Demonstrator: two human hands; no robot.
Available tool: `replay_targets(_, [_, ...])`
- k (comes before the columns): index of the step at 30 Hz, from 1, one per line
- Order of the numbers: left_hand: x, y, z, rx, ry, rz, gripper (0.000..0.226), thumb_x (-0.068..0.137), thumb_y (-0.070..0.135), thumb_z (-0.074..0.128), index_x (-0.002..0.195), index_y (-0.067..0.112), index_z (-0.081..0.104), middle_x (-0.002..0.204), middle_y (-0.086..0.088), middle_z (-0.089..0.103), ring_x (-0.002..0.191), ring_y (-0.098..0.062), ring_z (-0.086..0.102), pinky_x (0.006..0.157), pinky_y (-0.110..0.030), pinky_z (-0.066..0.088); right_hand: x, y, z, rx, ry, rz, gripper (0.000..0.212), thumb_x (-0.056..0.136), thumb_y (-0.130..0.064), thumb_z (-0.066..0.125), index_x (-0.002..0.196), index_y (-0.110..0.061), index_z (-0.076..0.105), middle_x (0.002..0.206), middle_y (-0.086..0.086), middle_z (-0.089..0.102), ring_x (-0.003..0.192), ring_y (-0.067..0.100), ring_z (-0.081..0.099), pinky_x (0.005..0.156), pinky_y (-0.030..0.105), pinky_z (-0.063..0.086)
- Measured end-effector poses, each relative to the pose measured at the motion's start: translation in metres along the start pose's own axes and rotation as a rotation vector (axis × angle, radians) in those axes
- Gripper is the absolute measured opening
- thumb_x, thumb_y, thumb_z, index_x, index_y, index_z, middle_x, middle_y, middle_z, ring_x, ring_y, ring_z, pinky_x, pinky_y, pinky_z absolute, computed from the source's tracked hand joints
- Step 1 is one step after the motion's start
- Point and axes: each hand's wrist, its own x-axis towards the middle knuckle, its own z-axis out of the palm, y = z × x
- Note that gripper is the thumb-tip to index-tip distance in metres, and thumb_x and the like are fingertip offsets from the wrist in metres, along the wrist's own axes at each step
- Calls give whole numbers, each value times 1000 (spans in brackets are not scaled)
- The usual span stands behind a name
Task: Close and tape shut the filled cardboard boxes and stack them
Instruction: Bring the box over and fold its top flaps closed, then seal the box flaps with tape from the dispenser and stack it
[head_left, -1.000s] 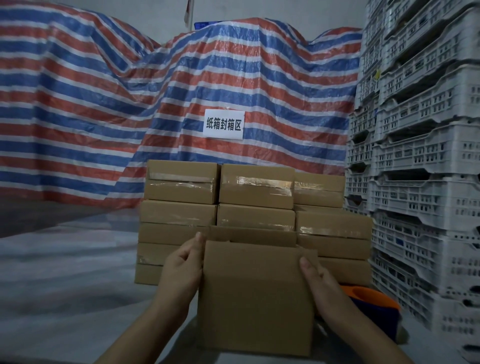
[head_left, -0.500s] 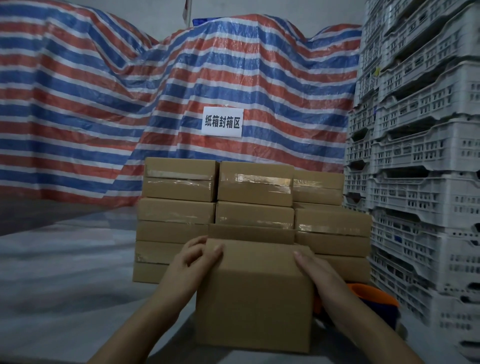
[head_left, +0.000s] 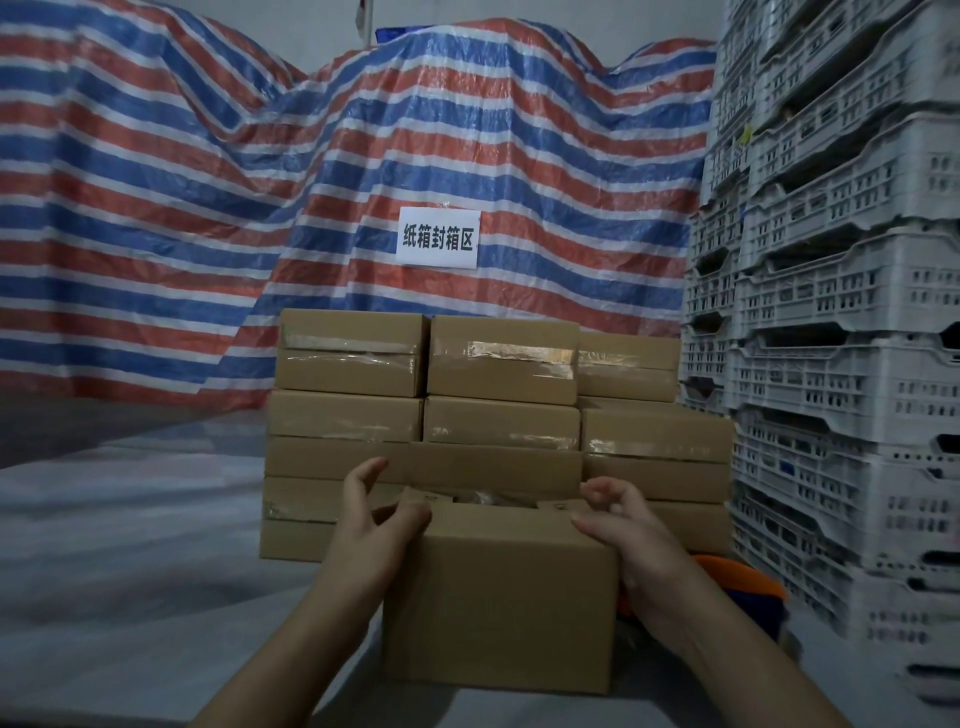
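An open cardboard box (head_left: 501, 613) stands right in front of me. Its near flap lies folded down over the top, while the far flap (head_left: 493, 475) still stands upright. A gap between them shows contents inside. My left hand (head_left: 371, 519) is at the box's top left corner, thumb pressing on the near flap, fingers lifted and loosely curved. At the top right corner my right hand (head_left: 621, 525) presses the flap's edge, its fingers loosely curled above the opening. An orange and blue tape dispenser (head_left: 753, 587) sits to the right of the box, partly hidden by my right forearm.
A stack of taped cardboard boxes (head_left: 501, 364) stands just behind the open box. Tall stacks of white plastic crates (head_left: 841, 364) wall off the right side. A red, white and blue striped tarp with a paper sign (head_left: 437, 238) hangs behind. Grey floor sheeting (head_left: 130, 545) spreads to the left.
The near flap, upright a second ago, has been folded down onto the box top. Both hands slid up from the box's sides to its top corners.
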Motion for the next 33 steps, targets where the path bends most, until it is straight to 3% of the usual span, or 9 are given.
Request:
replay_targets(4, [10,4,-7,21,-148,-11,82,91,21,65,153,41,15,139,21,33,123,-6,39,100,-33,36,5,-1,-4,13,-71,-18,75,91,-12,68,152,-36,32,129,-11,51,116,18,55,91,38,49])
replay_targets(7, [12,9,-11,-27,-220,-12,82,92,17,63,153,44,15,136,23,37,114,3,43,98,-29,35,7,-5,-5,24,-120,-11,85,90,-11,67,156,-45,24,143,-9,45,124,19,51,87,36,48])
replay_targets(11, [5,11,-12,111,-120,106,59,91,22,66,134,54,42,121,25,48,109,0,47,87,-30,43,3,-3,-9,-21,-197,-42,54,84,-25,70,129,-52,61,136,-13,48,118,17,55,87,36,51])
replay_targets(13, [0,10,-12,222,-84,194,31,93,23,62,113,47,63,108,27,57,107,5,50,88,-26,43,1,0,-8,-50,-177,-75,25,86,-26,66,105,-38,78,137,-12,53,124,18,52,99,40,48])
replay_targets(17, [-4,12,-12,283,-82,233,26,96,18,56,93,37,72,103,24,62,98,17,50,83,-16,38,0,3,-1,-7,-84,-104,24,93,-12,62,90,-21,83,132,-13,60,122,11,52,95,34,44])
replay_targets(20, [-2,22,-13,430,-129,227,26,99,20,51,97,40,68,109,24,56,108,5,49,87,-20,39,-1,3,2,5,-59,-103,23,93,-11,62,91,-20,83,129,-13,61,120,13,53,99,38,44])
replay_targets(24, [-1,46,-6,960,-169,390,28,100,30,44,122,39,59,112,24,52,117,-4,45,107,-35,36,-2,1,3,-4,-37,-99,24,93,-12,62,90,-23,83,129,-14,61,120,13,53,98,40,44])
replay_targets(28, [-12,64,27,1044,-366,504,44,100,46,35,142,35,43,141,12,49,123,-8,47,101,-29,40,-1,2,2,-10,-35,-92,24,93,-14,63,90,-24,83,130,-12,60,118,14,54,88,36,46])
replay_targets(33, [-11,59,39,1263,-549,479,59,100,60,21,152,35,29,158,9,32,142,-11,33,113,-35,32,0,-2,-2,-51,-84,-58,20,94,-20,64,94,-29,83,136,-10,56,125,15,51,109,43,42])
